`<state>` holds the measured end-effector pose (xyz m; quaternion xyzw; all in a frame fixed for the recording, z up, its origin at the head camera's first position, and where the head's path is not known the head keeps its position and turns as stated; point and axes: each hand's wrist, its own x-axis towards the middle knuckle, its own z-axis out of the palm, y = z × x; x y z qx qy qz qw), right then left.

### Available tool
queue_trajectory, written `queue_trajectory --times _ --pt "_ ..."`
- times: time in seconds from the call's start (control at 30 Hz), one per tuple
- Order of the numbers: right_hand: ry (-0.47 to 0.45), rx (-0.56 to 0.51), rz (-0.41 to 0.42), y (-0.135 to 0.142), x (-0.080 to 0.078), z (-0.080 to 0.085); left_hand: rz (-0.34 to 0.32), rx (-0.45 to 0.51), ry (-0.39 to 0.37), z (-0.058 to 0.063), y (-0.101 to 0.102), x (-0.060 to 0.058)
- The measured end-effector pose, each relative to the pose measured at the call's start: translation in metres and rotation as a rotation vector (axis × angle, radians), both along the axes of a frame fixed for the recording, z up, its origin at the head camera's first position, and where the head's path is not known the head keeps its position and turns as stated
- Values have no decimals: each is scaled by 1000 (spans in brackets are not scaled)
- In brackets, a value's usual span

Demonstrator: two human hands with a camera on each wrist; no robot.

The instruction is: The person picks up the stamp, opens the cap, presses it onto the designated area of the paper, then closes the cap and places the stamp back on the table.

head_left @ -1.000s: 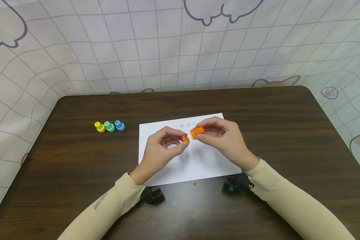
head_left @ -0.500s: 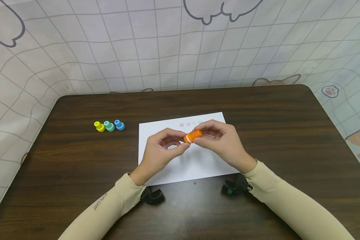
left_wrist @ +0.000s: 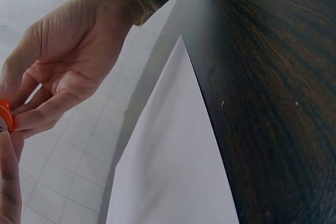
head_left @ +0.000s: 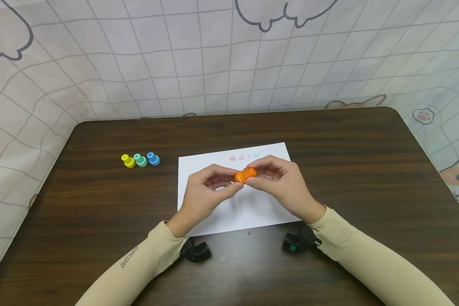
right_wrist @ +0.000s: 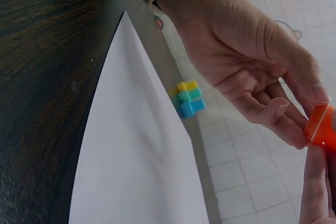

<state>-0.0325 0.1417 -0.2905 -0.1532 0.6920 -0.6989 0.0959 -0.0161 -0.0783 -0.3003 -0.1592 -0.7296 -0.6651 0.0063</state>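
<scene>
In the head view, both hands meet over a sheet of white paper (head_left: 233, 216) around a small orange stamp (head_left: 248, 173). My right hand (head_left: 284, 182) pinches the stamp body between thumb and fingers. At its other end, my left hand (head_left: 204, 189) grips the orange cap (head_left: 238, 177). Cap and body are pressed together, leaving a thin white line at the joint. The left wrist view catches only a piece of the stamp (left_wrist: 4, 115) at its edge. The right wrist view shows the stamp (right_wrist: 321, 124) between the fingertips.
Small yellow (head_left: 128, 161), green (head_left: 140, 160) and blue (head_left: 153, 159) stamps stand in a row left of the paper. Several small red and green prints (head_left: 242, 157) line the paper's top edge. A dark wooden table (head_left: 367, 170) lies under everything, with a patterned cloth (head_left: 222, 63) behind.
The cap and stamp body were apart a second ago. The right hand has moved left and brought the body onto the cap; the white band between them has shrunk to a thin line.
</scene>
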Motion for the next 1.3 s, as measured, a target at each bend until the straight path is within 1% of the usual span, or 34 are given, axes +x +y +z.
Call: queue_trajectory --times 0.17,0.47,0.83,0.93,1.07,1.2,1.3 --pt "4 9 3 0 0 -1 -5 2 -9 1 0 0" --pt "-4 19 8 2 0 2 -38 -9 -42 3 0 -2" --pt "25 56 18 5 -2 3 -59 -25 -50 5 -3 -7" --pt "24 69 31 4 -2 2 -65 -22 -56 3 -4 -8" --pt "17 58 63 3 -1 0 -77 -19 -72 2 -4 -8" --pt "25 43 93 3 -1 -1 -106 -19 -102 2 -4 -8" --pt "21 56 106 4 -2 -1 -127 -42 -131 3 -5 -8"
